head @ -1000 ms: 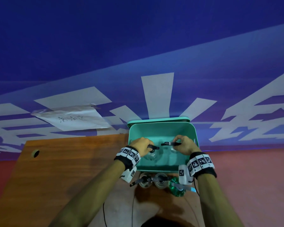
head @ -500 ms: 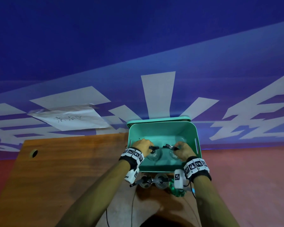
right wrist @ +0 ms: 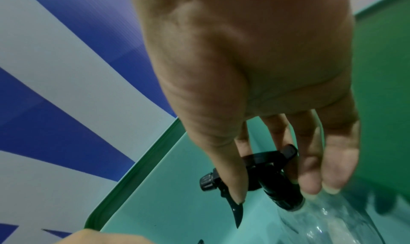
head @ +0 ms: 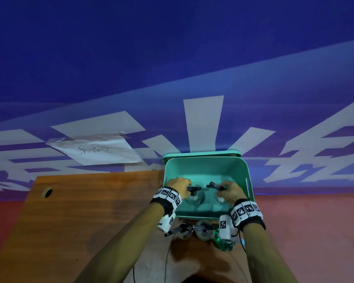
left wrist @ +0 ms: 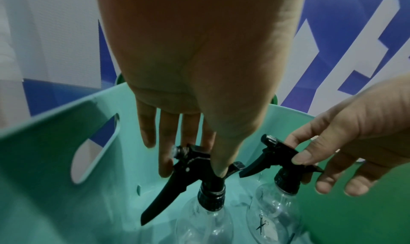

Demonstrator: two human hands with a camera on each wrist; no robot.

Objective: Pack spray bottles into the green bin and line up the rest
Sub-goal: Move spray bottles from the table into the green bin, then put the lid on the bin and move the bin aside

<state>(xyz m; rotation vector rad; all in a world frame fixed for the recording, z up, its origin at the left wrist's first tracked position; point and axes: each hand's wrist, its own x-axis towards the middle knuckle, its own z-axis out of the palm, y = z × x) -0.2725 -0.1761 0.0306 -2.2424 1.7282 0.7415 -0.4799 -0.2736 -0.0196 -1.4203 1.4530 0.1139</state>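
The green bin point(head: 206, 166) stands at the table's far edge. Inside it are two clear spray bottles with black trigger heads, both upright. My left hand point(head: 180, 185) pinches the head of the left bottle point(head: 194, 199) between thumb and fingers point(left wrist: 165, 168). My right hand point(head: 230, 190) pinches the head of the right bottle point(head: 219, 199); the right wrist view shows its thumb and fingers around the black head point(right wrist: 266, 163). In front of the bin stand two more clear spray bottles point(head: 183, 231) point(head: 202, 231) and a green bottle point(head: 223, 242), partly hidden by my wrists.
The wooden table point(head: 90, 211) stretches to the left, with a round cable hole point(head: 47, 192). A sheet of paper with handwriting point(head: 96, 150) hangs on the blue and white backdrop behind. The bin's right side has a handle slot point(head: 248, 186). Red floor lies to the right.
Both hands have sunk a little lower into the bin with their bottles, and the right hand has drawn slightly nearer to me. The bottles in front of the bin have not moved.
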